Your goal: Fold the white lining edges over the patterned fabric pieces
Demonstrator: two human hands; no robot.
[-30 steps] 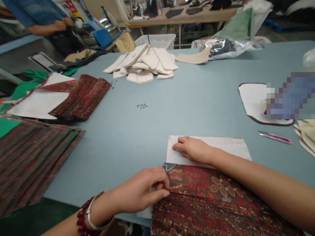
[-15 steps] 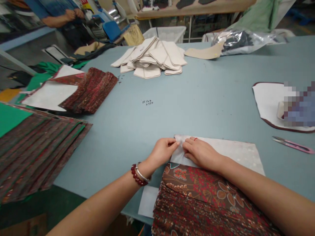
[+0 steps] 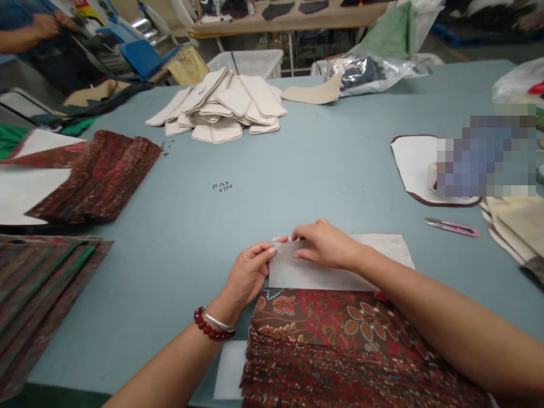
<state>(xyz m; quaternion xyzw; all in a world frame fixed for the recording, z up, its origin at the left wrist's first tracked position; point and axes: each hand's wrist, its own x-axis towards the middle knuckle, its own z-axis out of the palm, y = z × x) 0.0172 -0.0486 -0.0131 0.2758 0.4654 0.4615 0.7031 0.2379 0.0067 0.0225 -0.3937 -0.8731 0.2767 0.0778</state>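
Note:
A thin white sheet (image 3: pixel 340 269) lies on the blue-grey table (image 3: pixel 178 187), its near edge against a stack of brown-and-red batik fabric (image 3: pixel 323 345). My left hand (image 3: pixel 249 275) pinches the sheet's upper left corner between thumb and fingers. My right hand (image 3: pixel 325 245) is right beside it, with its fingertips gripping the same corner, which lifts slightly off the table. A bracelet of dark red beads and a silver bangle sit on my left wrist. Another white piece (image 3: pixel 229 368) sticks out from under the stack.
Pink-handled thread snips (image 3: pixel 453 228) and a white piece edged in dark binding (image 3: pixel 425 170) lie to the right. Cream fabric pieces (image 3: pixel 216 107) are heaped at the back. Batik stacks (image 3: pixel 97 178) fill the left side. A co-worker's hands (image 3: pixel 46 25) show beyond the table.
My left hand has moved from the batik's edge up to the sheet's corner, joining my right hand there. The corner is now raised. The view has shifted slightly.

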